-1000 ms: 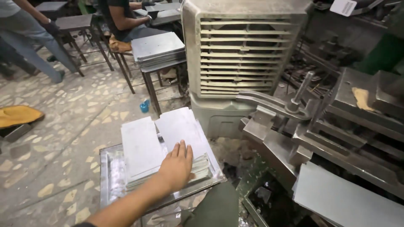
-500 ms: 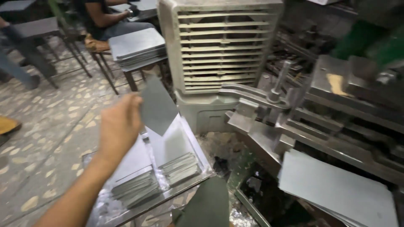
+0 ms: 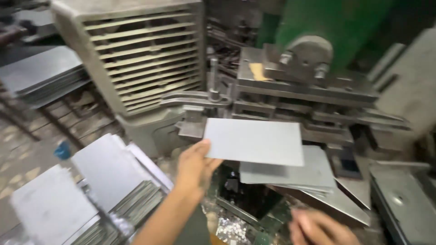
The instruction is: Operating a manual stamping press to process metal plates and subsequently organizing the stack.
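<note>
My left hand (image 3: 194,164) grips a flat grey metal sheet (image 3: 254,141) by its left edge and holds it level in the air in front of a heavy grey press machine (image 3: 299,86). Below the sheet lies a small stack of similar grey sheets (image 3: 295,174) on the machine's bed. My right hand (image 3: 318,227) is blurred at the bottom edge, fingers apart, holding nothing, near the lower plate. Two piles of grey metal sheets (image 3: 100,181) sit on a low stand to my left.
A large louvred air cooler (image 3: 136,59) stands behind the piles. Another stack of sheets (image 3: 41,77) rests on a stool at the far left. A green machine body (image 3: 336,22) rises at the top right. Metal scraps (image 3: 227,227) litter the floor below.
My left hand lifted one sheet off the pile on the left and carried it right, toward the press. The view swung right with it. My right hand came into view at the bottom.
</note>
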